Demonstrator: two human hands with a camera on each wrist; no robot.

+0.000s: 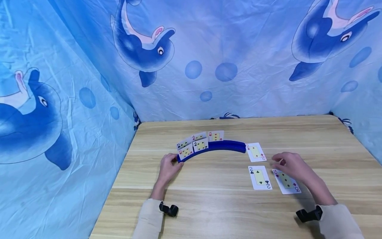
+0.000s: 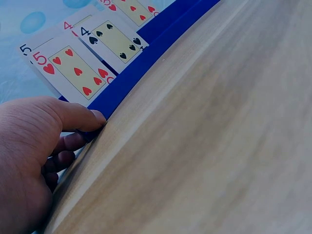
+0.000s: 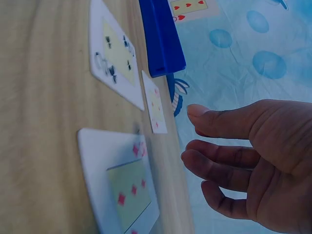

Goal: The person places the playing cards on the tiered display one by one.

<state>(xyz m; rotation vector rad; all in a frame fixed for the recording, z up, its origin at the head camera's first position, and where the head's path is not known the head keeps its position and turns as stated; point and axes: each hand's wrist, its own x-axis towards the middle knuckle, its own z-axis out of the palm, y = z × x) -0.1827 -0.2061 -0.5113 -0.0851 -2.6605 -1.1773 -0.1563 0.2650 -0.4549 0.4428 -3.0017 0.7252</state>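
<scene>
Card holder [image 1: 226, 145], one, blue and curved: stands on the wooden table [image 1: 209, 212], with five cards in its left and middle stretch.
Front row: five of hearts [image 1: 186, 152] at the left end, four of spades [image 1: 200, 144] to its right.
Behind these: a black five [image 1: 183, 143], suit unclear to me, and a red four [image 1: 199, 136], both partly covered; three of hearts [image 1: 216, 136] stands right of the fours.
Loose cards, three, face up on the table: two of diamonds [image 1: 256, 152], just beside the holder's right end; two of clubs [image 1: 260, 178], nearer me; three of diamonds [image 1: 287, 182], right of the clubs.
My left hand [image 1: 169, 169]: pinches the holder's left end between thumb and fingers.
My right hand [image 1: 293, 166]: over the three of diamonds, fingers loosely bent, thumb a narrow gap from them.
Backdrop: blue cloth [image 1: 256, 96] printed with dolphins.
</scene>
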